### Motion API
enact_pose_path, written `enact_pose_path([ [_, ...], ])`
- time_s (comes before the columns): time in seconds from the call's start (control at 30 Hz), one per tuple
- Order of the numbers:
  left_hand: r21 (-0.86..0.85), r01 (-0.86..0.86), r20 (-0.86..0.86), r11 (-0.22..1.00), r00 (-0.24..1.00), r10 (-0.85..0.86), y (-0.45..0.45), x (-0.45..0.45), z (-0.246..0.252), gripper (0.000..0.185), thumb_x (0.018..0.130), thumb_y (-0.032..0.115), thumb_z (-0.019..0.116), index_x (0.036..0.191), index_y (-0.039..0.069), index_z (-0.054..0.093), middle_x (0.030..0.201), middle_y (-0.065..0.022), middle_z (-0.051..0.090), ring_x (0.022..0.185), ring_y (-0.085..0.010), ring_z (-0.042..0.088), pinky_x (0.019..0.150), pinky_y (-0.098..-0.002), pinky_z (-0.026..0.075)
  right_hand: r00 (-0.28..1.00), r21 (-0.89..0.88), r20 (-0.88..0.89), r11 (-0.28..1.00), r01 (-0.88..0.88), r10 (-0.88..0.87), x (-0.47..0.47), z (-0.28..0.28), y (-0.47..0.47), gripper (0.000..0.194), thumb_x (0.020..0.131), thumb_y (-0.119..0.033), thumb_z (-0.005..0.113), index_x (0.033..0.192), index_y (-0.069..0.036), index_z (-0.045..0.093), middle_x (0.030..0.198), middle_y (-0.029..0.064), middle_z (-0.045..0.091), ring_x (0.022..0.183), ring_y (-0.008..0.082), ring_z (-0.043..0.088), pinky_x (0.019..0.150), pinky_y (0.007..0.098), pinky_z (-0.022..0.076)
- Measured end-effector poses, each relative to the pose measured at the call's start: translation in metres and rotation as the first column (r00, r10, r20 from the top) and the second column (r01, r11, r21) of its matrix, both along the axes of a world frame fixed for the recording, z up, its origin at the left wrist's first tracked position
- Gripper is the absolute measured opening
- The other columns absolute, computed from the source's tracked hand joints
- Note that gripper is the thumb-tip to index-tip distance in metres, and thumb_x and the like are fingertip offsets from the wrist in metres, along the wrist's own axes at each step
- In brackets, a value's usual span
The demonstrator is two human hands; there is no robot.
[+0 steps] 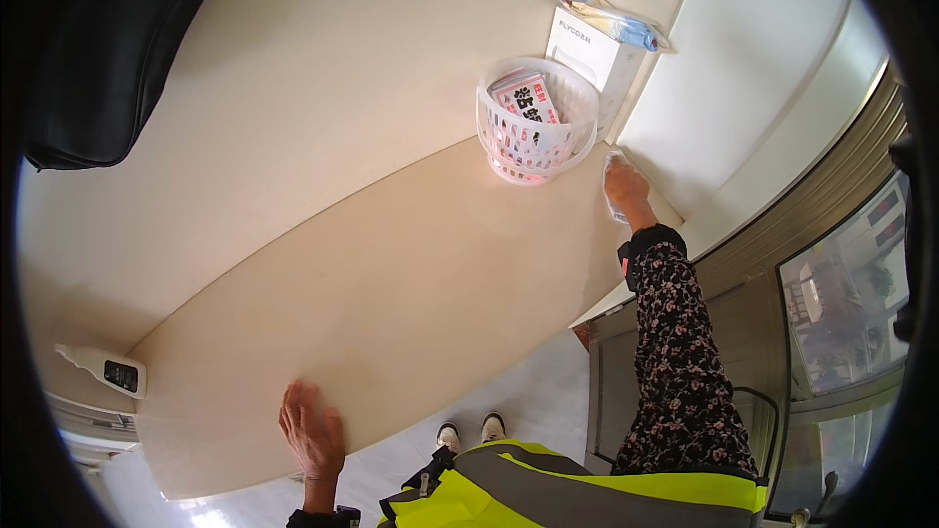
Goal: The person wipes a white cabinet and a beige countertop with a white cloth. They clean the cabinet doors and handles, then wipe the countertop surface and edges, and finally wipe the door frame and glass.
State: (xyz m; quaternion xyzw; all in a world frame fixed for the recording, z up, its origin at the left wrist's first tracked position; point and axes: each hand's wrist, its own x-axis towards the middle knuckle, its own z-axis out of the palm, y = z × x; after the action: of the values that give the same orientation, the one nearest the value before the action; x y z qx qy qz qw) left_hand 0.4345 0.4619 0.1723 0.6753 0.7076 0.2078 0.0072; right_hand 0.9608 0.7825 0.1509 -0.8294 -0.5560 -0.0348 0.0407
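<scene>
My right hand (627, 185) presses a crumpled white cloth (615, 208) onto the beige countertop (411, 264), at its right end beside the white side wall. Just left of that hand stands a translucent plastic basket (539, 139) with a handle, holding printed packets (527, 97). My left hand (312, 433) lies near the counter's front edge, palm down, fingers apart, with nothing held.
Behind the basket a white box (598, 59) leans by the wall, a plastic packet (612, 18) on top. A white bottle (106, 370) is at the far left. A black padded object (117, 51) hangs upper left. A metal-framed glass door (843, 293) is at right.
</scene>
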Motion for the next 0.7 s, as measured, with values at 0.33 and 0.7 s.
enact_pose_path([
  [0.33, 0.030, 0.022, 0.013, 0.999, 1.000, -0.022, -0.006, 0.004, 0.007, 0.039, 0.083, 0.020, 0.051, 0.116, 0.001, 0.049, 0.127, -0.0197, 0.043, 0.120, -0.0360, 0.038, 0.100, -0.0456, 0.027, 0.996, 0.064, -0.022, 0.994, -0.088, 0.089, -0.032, 0.002, -0.020, 0.040, 0.086, -0.041, 0.043, 0.124, -0.030, 0.048, 0.119, 0.0110, 0.043, 0.115, 0.0312, 0.039, 0.083, 0.0567, 0.0387],
  [0.7, 0.012, 0.040, -0.030, 0.999, 0.999, -0.039, 0.020, 0.014, 0.007, 0.039, 0.082, 0.020, 0.052, 0.117, 0.001, 0.048, 0.126, -0.0195, 0.043, 0.120, -0.0360, 0.038, 0.100, -0.0457, 0.028, 0.959, 0.202, -0.037, 0.942, -0.267, 0.280, -0.054, -0.024, -0.050, 0.037, 0.083, -0.038, 0.048, 0.117, -0.027, 0.056, 0.113, 0.0075, 0.047, 0.106, 0.0276, 0.044, 0.080, 0.0552, 0.0378],
])
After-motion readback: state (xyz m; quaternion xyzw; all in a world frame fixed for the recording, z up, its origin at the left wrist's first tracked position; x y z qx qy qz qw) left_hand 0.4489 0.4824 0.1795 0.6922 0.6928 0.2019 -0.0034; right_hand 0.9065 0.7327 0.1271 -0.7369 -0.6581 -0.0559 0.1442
